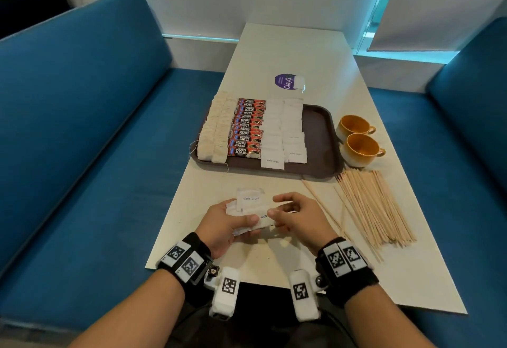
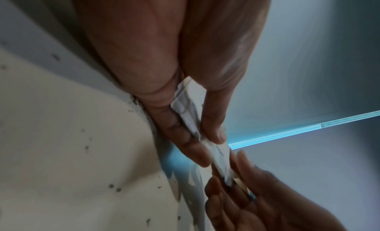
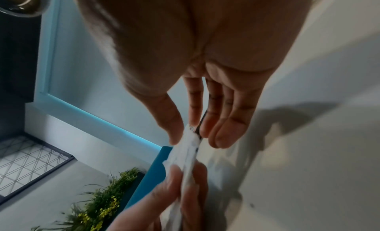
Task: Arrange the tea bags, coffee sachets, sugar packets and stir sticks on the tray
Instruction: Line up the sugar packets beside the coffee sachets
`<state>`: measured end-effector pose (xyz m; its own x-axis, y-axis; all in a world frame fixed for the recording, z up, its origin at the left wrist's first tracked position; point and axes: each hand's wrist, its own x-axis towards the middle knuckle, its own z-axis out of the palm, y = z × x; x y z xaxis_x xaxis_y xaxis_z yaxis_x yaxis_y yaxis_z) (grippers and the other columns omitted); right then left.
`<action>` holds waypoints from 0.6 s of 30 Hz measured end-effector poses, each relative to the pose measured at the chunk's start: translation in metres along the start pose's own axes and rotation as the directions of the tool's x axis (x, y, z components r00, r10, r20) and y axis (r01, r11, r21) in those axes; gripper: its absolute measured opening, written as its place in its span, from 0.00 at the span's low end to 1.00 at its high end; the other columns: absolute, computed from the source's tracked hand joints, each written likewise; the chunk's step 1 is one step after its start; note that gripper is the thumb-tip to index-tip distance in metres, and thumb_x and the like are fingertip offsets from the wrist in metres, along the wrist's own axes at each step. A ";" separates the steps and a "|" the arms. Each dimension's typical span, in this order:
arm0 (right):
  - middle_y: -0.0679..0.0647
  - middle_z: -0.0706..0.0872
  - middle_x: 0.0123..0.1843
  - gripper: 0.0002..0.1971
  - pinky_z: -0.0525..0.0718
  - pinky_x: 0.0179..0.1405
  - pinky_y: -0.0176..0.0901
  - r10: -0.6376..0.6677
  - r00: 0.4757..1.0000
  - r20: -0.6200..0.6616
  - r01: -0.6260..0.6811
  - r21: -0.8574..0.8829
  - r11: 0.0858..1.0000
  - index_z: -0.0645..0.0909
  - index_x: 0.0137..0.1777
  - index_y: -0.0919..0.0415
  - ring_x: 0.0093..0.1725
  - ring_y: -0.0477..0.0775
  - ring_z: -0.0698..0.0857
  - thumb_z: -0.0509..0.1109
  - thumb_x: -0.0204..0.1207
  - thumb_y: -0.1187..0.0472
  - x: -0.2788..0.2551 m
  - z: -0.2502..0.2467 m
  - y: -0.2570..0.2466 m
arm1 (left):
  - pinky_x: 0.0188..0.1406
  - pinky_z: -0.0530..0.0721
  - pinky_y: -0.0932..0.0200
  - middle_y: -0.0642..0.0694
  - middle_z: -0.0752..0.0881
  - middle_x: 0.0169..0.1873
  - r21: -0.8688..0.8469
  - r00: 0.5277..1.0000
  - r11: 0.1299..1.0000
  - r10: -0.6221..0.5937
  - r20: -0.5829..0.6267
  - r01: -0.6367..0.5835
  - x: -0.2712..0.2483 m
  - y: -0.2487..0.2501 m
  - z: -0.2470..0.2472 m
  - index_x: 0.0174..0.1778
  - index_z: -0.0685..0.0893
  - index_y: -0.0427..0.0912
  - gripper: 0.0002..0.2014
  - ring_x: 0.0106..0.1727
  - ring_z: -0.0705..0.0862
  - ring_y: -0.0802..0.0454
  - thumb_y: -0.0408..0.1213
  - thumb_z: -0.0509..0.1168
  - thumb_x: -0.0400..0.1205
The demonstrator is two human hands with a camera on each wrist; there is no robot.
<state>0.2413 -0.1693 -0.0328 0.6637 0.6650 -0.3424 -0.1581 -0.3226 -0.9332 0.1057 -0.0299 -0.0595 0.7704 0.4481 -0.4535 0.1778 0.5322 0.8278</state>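
at the centre of the head view, the tray [image 1: 319, 139] already carried two columns of tea bags [image 1: 212, 130] at its left, one column of coffee sachets [image 1: 248, 128] beside them, and two columns of sugar packets [image 1: 284, 130] right of those. the right strip of the tray was bare. the stir sticks [image 1: 373, 207] lay in a loose pile on the table [image 1: 301, 54] at lower right, off the tray, so that step was judged not yet started. at lower centre, the left hand [image 1: 227, 224] held a small stack of sugar packets [image 1: 251, 205] between thumb and fingers, and the right hand [image 1: 299, 218] pinched one packet at the stack's end. sugar placement was judged unfinished. two cups [image 1: 356, 139] stood right of the tray.
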 end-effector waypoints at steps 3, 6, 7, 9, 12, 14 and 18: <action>0.65 0.90 0.39 0.11 0.90 0.34 0.53 0.019 1.000 0.015 -0.019 -0.024 1.000 0.88 0.53 0.64 0.33 0.57 0.88 0.81 0.73 0.72 -0.005 0.003 0.011 | 0.45 0.94 0.42 0.33 0.91 0.59 -0.024 1.000 1.000 -0.005 -0.017 0.004 -0.002 0.001 0.002 0.68 0.84 0.34 0.23 0.54 0.91 0.32 0.22 0.75 0.76; 0.64 0.88 0.36 0.06 0.85 0.33 0.50 0.046 0.999 -0.003 -0.045 0.050 0.998 0.89 0.49 0.67 0.31 0.59 0.86 0.80 0.74 0.72 -0.004 0.001 0.014 | 0.39 0.94 0.45 0.31 0.91 0.57 -0.058 0.998 0.998 -0.025 -0.057 0.022 -0.003 0.003 0.004 0.67 0.84 0.33 0.20 0.53 0.91 0.29 0.29 0.74 0.79; 0.63 0.89 0.35 0.05 0.86 0.35 0.52 0.034 0.998 -0.053 -0.030 0.066 0.997 0.89 0.49 0.67 0.31 0.58 0.86 0.80 0.74 0.71 -0.003 -0.002 0.013 | 0.39 0.94 0.43 0.29 0.91 0.57 -0.062 0.997 0.998 -0.034 -0.072 0.029 -0.003 0.003 0.004 0.67 0.84 0.33 0.19 0.52 0.90 0.27 0.31 0.73 0.81; 0.59 0.89 0.35 0.05 0.90 0.40 0.53 -0.010 0.983 -0.184 0.024 0.074 0.997 0.89 0.48 0.64 0.32 0.55 0.87 0.79 0.75 0.70 -0.001 -0.007 0.010 | 0.40 0.94 0.40 0.26 0.90 0.55 -0.054 0.996 0.998 -0.045 -0.078 0.041 -0.002 0.003 0.004 0.68 0.83 0.32 0.16 0.54 0.89 0.22 0.31 0.71 0.84; 0.55 0.90 0.40 0.05 0.93 0.42 0.49 -0.081 0.949 -0.305 0.074 -0.035 0.997 0.88 0.48 0.55 0.36 0.52 0.89 0.79 0.77 0.65 0.002 -0.010 0.010 | 0.40 0.94 0.37 0.24 0.89 0.56 -0.068 0.995 0.996 -0.068 -0.073 0.063 -0.001 0.002 0.002 0.68 0.82 0.31 0.14 0.58 0.88 0.19 0.29 0.67 0.86; 0.52 0.90 0.40 0.04 0.93 0.42 0.50 -0.127 0.942 -0.312 0.092 -0.124 0.988 0.87 0.47 0.52 0.36 0.48 0.89 0.77 0.77 0.62 0.001 -0.004 0.012 | 0.41 0.94 0.35 0.22 0.89 0.56 -0.077 0.995 0.994 -0.083 -0.063 0.078 -0.001 0.002 0.001 0.68 0.82 0.30 0.13 0.57 0.88 0.19 0.27 0.64 0.87; 0.49 0.86 0.36 0.05 0.86 0.35 0.40 -0.223 0.953 -0.205 0.180 -0.211 0.961 0.86 0.47 0.51 0.29 0.38 0.81 0.77 0.77 0.62 -0.003 0.020 0.013 | 0.57 0.85 0.20 0.20 0.87 0.57 -0.055 0.995 0.995 -0.090 -0.040 0.088 0.000 0.001 -0.001 0.69 0.82 0.31 0.16 0.59 0.86 0.18 0.25 0.62 0.86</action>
<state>0.2227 -0.1616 -0.0458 0.8179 0.5674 -0.0957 0.1213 -0.3325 -0.9353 0.1053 -0.0288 -0.0586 0.7263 0.4262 -0.5393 0.2110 0.6084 0.7651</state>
